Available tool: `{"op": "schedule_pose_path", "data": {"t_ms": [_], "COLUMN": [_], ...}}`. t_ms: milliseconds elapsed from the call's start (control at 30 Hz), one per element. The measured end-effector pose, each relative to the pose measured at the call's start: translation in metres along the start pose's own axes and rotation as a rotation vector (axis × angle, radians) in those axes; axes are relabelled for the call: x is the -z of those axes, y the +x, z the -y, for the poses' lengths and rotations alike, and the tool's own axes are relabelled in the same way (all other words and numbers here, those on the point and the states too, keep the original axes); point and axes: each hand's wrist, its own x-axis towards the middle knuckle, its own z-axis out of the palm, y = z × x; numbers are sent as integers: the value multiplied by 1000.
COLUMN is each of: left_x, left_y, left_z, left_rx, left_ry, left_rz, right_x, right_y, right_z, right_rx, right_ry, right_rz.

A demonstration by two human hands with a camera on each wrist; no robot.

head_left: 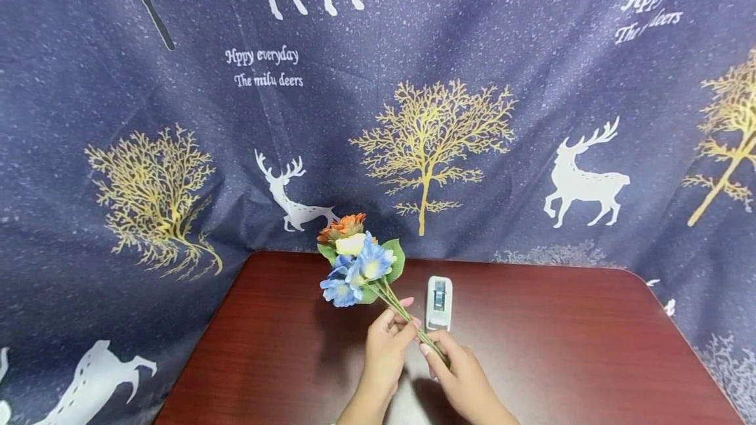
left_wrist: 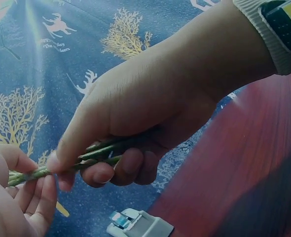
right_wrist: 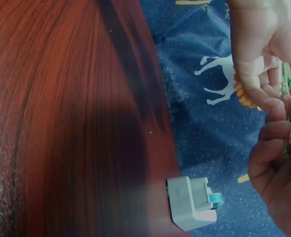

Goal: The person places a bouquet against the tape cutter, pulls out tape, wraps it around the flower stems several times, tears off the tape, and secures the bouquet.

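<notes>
A bunch of artificial flowers (head_left: 372, 262), with blue, cream and orange blooms and green leaves, tilts up and left above the table. My left hand (head_left: 386, 341) pinches its thin green stems (head_left: 394, 302) partway down, thumb on top. Lower on the stems, my right hand (head_left: 463, 369) grips them near their ends, its fingers curled round them in the left wrist view. Both hands are close together. Just beyond them a white tape dispenser (head_left: 439, 303) with a bluish tape roll stands on the table. The right wrist view shows only some orange petals (right_wrist: 245, 96) behind the left hand.
The dark red wooden table (head_left: 561, 333) has rounded far corners. Right behind its far edge hangs a blue cloth (head_left: 331, 123) printed with white deer and golden trees. A black device (left_wrist: 283, 22) sits on the right wrist by a knitted cuff (left_wrist: 254, 29).
</notes>
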Motion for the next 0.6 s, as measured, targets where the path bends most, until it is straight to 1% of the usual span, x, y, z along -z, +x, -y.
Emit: {"op": "schedule_pose_path", "data": {"t_ms": [100,233,367,600], "left_x": [0,0,1,2], "left_y": [-1,-2,-2,-2], "left_z": [-2,-2,-3,-2], "left_rx": [-3,-9,6,16], "left_ry": [-5,-19,-38,-38], "left_rz": [2,26,59,99], "right_x": [0,0,0,1], "right_y": [0,0,1,0], "right_z": [1,3,4,4], "right_rx": [-21,-17,-28,-42], "right_ry": [47,81,94,98], "right_rz": [20,22,15,3]}}
